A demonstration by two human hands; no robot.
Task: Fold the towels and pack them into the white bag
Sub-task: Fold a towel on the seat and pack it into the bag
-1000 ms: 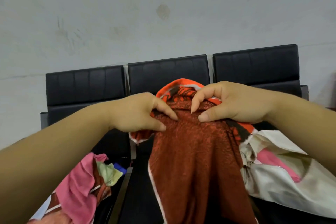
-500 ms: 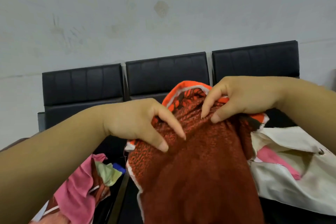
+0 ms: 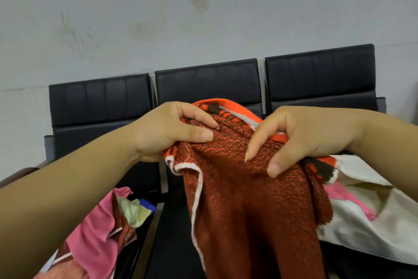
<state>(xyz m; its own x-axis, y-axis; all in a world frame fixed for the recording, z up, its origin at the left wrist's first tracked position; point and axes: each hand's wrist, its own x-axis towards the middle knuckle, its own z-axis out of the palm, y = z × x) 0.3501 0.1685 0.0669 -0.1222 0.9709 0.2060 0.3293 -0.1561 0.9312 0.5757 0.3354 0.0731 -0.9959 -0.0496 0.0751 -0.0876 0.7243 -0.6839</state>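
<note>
black padded bench seats (image 3: 99,97), grey wall (image 3: 271,7). left hand (image 3: 167,131) and right hand (image 3: 300,140) pinch the top edge of a rust-red terry towel with white piping (image 3: 248,210), hanging over the middle seat (image 3: 172,256). soft, limp; regrip at corners, seemingly buried in the bunch.

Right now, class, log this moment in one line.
step: folding; left hand: grips rust-red terry towel; right hand: pinches towel; white cloth bag: at right

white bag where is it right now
Head view, lower right: the white bag lies on the black bench, right beside the red towel, below the right hand.
</note>
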